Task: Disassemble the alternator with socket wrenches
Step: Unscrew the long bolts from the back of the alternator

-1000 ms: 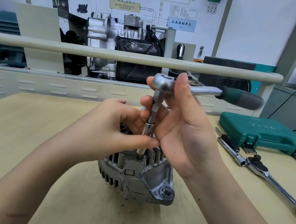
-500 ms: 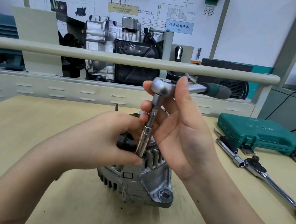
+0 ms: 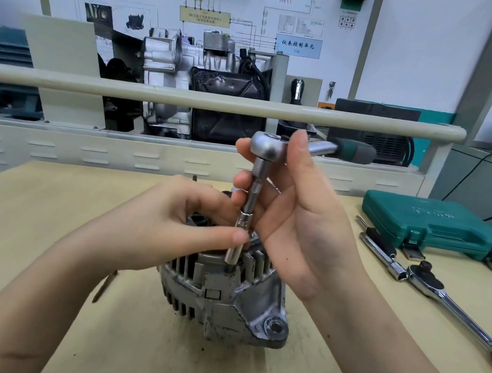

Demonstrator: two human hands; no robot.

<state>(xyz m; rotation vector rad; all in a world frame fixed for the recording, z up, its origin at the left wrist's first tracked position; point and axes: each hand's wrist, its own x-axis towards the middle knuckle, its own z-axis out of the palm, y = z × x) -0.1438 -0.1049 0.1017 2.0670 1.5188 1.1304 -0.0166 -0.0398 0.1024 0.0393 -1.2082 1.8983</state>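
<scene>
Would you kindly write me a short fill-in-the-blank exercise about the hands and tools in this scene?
1. The right hand grips the head of the ratchet wrench, whose handle is ____ in colour.
2. The left hand pinches the socket standing on the ____.
3. The tool case on the table is ____ (open/closed).
4. The spare ratchet has a ____ handle.

Missing words: green; alternator; closed; red

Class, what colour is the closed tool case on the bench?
Teal green tool case, seen in the head view.
</scene>
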